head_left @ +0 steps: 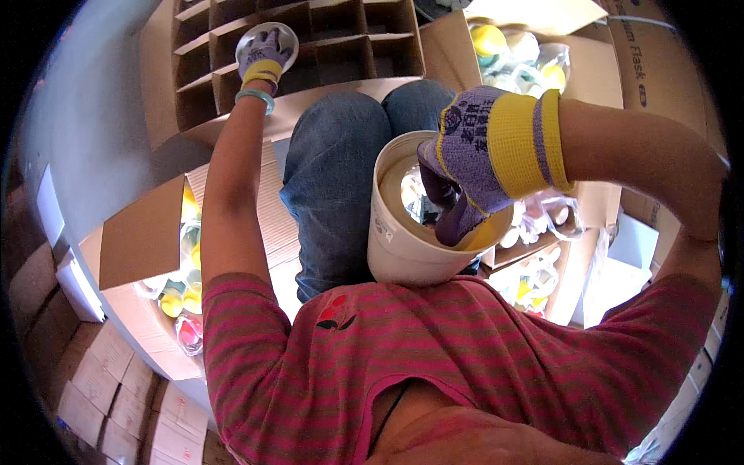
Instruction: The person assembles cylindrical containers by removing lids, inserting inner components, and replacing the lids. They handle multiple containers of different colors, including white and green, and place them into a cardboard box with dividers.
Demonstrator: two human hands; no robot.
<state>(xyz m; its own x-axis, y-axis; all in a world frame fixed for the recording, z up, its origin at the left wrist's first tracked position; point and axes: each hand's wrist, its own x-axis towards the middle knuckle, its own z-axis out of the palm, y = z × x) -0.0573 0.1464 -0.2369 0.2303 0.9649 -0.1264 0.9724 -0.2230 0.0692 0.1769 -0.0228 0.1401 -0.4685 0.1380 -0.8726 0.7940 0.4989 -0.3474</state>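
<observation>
My left hand [265, 56], in a purple and yellow knit glove, reaches forward over a divided cardboard box [335, 62]. Its fingers bend onto a round, pale, dish-like thing [290, 40] above the compartments; the underside of that thing is hidden. On my lap rests a white bucket [403, 252], tilted slightly. My right hand [473, 159], gloved the same way, dips into it over the far right rim with curled fingers. Something shiny [415, 194] shows inside the bucket beside these fingers. Whatever the right fingertips hold cannot be made out.
Open cartons with yellow-capped, plastic-wrapped items stand at my left [172, 301], at the far right [518, 58] and beside my right hip [535, 283]. A tall brown carton [643, 70] rises at the right edge. Boxes [116, 387] are stacked at the lower left.
</observation>
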